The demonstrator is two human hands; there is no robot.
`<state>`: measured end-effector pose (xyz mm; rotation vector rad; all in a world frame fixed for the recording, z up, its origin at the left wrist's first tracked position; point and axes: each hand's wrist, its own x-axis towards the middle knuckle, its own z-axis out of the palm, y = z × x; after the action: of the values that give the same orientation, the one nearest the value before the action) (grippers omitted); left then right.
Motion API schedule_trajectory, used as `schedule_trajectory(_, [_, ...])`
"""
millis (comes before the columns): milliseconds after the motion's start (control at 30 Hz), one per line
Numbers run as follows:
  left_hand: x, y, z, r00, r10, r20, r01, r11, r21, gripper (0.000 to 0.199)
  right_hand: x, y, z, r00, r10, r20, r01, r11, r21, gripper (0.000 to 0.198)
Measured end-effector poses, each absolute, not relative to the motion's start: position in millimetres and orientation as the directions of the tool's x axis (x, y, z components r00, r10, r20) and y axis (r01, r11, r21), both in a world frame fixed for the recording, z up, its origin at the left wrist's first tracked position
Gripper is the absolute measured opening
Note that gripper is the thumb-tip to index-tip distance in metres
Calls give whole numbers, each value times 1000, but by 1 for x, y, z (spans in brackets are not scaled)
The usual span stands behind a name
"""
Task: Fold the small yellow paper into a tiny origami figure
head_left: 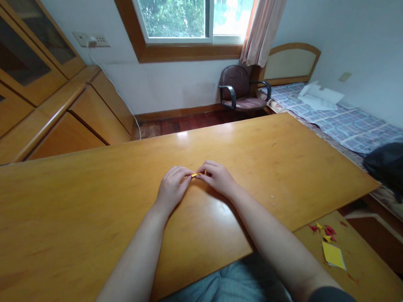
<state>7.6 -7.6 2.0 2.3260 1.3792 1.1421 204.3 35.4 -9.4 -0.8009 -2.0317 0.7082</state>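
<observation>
A small folded piece of yellow paper [196, 174] is held between both hands, just above the wooden table [95, 217]. My left hand [174, 185] pinches its left end with thumb and fingers. From the other side my right hand [217, 177] grips the right end, and a bit of yellow shows between its fingers. Most of the folded paper is hidden by the fingertips, so its full shape cannot be made out.
On a lower wooden surface at the right lie a stack of yellow paper squares [333, 255] and several small red and yellow folded paper pieces [327, 232]. Beyond the table stand an office chair [237, 88] and a bed [352, 126] with a black bag [392, 166]. Wooden cabinets [99, 108] line the left.
</observation>
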Motion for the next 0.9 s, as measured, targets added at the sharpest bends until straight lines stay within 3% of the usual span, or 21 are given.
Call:
schedule_trajectory(533, [9, -6, -2, 146, 876, 459, 511, -464, 724, 13, 201, 36, -5, -339, 869, 360, 163, 431, -888, 19])
schedule_trajectory(900, [10, -4, -3, 74, 936, 344, 354, -347, 868, 13, 197, 32, -4, -337, 934, 115, -24, 113, -993, 37])
